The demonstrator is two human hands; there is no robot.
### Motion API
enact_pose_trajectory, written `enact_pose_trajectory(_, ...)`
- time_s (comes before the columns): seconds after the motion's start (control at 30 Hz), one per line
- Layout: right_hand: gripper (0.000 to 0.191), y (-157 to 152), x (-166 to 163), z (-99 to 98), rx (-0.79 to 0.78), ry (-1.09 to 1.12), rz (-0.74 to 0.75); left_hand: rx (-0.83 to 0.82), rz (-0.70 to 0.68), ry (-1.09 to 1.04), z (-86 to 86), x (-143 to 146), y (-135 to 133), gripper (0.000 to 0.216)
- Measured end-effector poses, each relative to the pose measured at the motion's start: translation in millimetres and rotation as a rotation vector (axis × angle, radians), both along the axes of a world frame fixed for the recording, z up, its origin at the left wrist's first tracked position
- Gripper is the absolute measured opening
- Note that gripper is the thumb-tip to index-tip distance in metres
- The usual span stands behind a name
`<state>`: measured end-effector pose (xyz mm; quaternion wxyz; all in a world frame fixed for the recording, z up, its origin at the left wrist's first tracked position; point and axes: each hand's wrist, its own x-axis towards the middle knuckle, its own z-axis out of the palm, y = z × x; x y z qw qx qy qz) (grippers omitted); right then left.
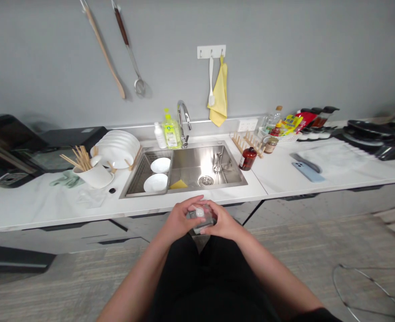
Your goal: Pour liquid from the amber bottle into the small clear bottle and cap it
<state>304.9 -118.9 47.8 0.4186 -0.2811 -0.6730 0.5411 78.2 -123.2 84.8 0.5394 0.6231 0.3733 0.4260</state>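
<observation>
Just in front of the counter edge I hold a clear, boxy bottle [206,216] with a white top. My left hand [183,218] is closed around its left side, the thumb close to the white top. On the other side my right hand [223,222] grips the bottle with curved fingers. Parts of the bottle are hidden behind both hands. Beyond them lies the steel sink [197,161], with two white bowls [156,183] on the rack at its left and a yellow sponge [179,184] in the basin.
White plates [115,150] and a chopstick holder [95,175] stand left of the sink. Soap bottles [172,133] are behind it, near the faucet [183,118]. To the right are an amber bottle [248,159], a wooden rack [246,144], a blue phone [307,171] and a knife [305,162].
</observation>
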Motion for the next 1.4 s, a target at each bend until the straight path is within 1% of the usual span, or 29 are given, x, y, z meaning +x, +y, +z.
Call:
enact_pose_trajectory(0.1, 0.094, 0, -3, -1.1, -0.021, 0.04, -0.003, -0.036, 0.097, -0.026, -6.1, 10, 3, 0.086)
enact_pose_trajectory(0.2, 0.094, 2, -2, -4.3, -0.009, 0.028, -0.078, -0.008, 0.171, -0.02, -10.5, 14, 6, 0.087)
enact_pose_trajectory(0.23, 0.093, 3, -2, -5.1, -0.004, 0.016, -0.11, 0.002, 0.169, -0.03, -11.5, 14, 7, 0.09)
enact_pose_trajectory(0.3, 0.09, 3, 0, -5.8, -0.002, -0.003, -0.152, 0.007, 0.113, -0.075, -13.0, 11, 6, 0.095)
enact_pose_trajectory(0.37, 0.087, 3, 1, -5.3, 0.002, -0.016, -0.169, -0.007, 0.04, -0.124, -14.2, 8, 6, 0.092)
enact_pose_trajectory(0.4, 0.087, 2, 1, -4.7, 0.01, -0.023, -0.172, -0.011, 0.029, -0.137, -14.6, 7, 6, 0.089)
enact_pose_trajectory(0.47, 0.085, 0, 0, -3.1, 0.032, -0.041, -0.18, 0.017, 0.08, -0.135, -14.5, 8, 6, 0.086)
enact_pose_trajectory(0.53, 0.084, -2, -4, -1.3, 0.039, -0.042, -0.182, 0.089, 0.15, -0.106, -12.6, 9, 5, 0.09)
enact_pose_trajectory(0.57, 0.084, -4, -6, -0.4, 0.032, -0.031, -0.177, 0.129, 0.15, -0.09, -11.1, 9, 4, 0.094)
enact_pose_trajectory(0.6, 0.084, -5, -7, 0.5, 0.022, -0.017, -0.167, 0.16, 0.115, -0.077, -9.4, 8, 3, 0.096)
enact_pose_trajectory(0.67, 0.084, -6, -10, 2.1, 0.001, 0.009, -0.15, 0.193, -0.024, -0.098, -6.8, 1, 2, 0.094)
enact_pose_trajectory(0.7, 0.083, -7, -10, 2.9, -0.007, 0.014, -0.145, 0.203, -0.091, -0.129, -6.2, -3, 3, 0.091)
enact_pose_trajectory(0.73, 0.082, -7, -11, 3.4, -0.014, 0.012, -0.142, 0.213, -0.13, -0.163, -6.3, -7, 3, 0.086)
enact_pose_trajectory(0.8, 0.08, -8, -11, 4.1, -0.022, 0.004, -0.144, 0.255, -0.112, -0.21, -7.1, -12, 6, 0.08)
enact_pose_trajectory(0.87, 0.08, -10, -11, 4.0, -0.03, 0.005, -0.151, 0.305, -0.058, -0.222, -7.0, -14, 8, 0.083)
enact_pose_trajectory(0.9, 0.081, -10, -11, 3.7, -0.034, 0.011, -0.151, 0.315, -0.064, -0.223, -6.1, -14, 8, 0.087)
enact_pose_trajectory(0.97, 0.081, -11, -12, 2.9, -0.034, 0.031, -0.144, 0.29, -0.151, -0.222, -2.9, -14, 5, 0.092)
enact_pose_trajectory(1.03, 0.082, -12, -13, 2.4, -0.024, 0.045, -0.136, 0.247, -0.213, -0.201, -0.1, -16, 1, 0.086)
enact_pose_trajectory(1.07, 0.083, -13, -14, 2.5, -0.024, 0.048, -0.134, 0.241, -0.204, -0.194, 0.5, -18, 0, 0.08)
enact_pose_trajectory(1.13, 0.083, -14, -15, 3.4, -0.049, 0.051, -0.127, 0.255, -0.133, -0.217, -0.2, -22, -2, 0.07)
enact_pose_trajectory(1.2, 0.082, -15, -16, 5.4, -0.086, 0.055, -0.117, 0.262, -0.087, -0.263, -2.2, -26, -3, 0.069)
enact_pose_trajectory(1.3, 0.083, -16, -16, 8.5, -0.096, 0.079, -0.107, 0.214, -0.156, -0.254, -3.7, -29, -2, 0.08)
enact_pose_trajectory(1.33, 0.084, -16, -16, 9.2, -0.095, 0.085, -0.104, 0.208, -0.17, -0.237, -3.5, -30, -1, 0.08)
enact_pose_trajectory(1.4, 0.085, -17, -16, 9.7, -0.102, 0.084, -0.102, 0.234, -0.135, -0.229, -2.6, -30, 0, 0.07)
